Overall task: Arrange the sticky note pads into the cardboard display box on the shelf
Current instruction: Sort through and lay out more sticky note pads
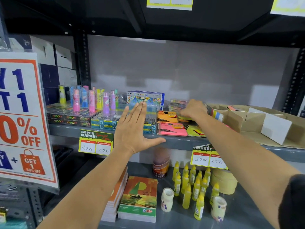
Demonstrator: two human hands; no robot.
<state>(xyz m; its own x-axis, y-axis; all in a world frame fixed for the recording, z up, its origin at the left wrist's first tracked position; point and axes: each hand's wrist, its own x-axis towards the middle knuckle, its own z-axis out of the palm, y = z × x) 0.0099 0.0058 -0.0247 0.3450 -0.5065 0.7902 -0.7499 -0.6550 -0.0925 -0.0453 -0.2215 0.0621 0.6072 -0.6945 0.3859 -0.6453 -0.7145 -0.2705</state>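
Observation:
Sticky note pads lie on the grey shelf (69,129): an orange pad (167,116), a pink pad (172,129) in front of it and a yellow pad (195,131) to its right. My right hand (193,108) is closed on a multicoloured pack of sticky notes (214,114), held just left of the cardboard display box (252,123). The box stands at the right of the shelf with white and brown dividers. My left hand (133,128) hovers flat, fingers spread, over the shelf's front edge, holding nothing.
Neon pen boxes (71,119), upright character glue sticks (92,100), blue pen boxes (107,123) and an oil pastel box (145,98) fill the shelf's left half. Below are notebooks (138,197), yellow glue bottles (194,185) and tape rolls (224,180). A sale poster (24,116) hangs left.

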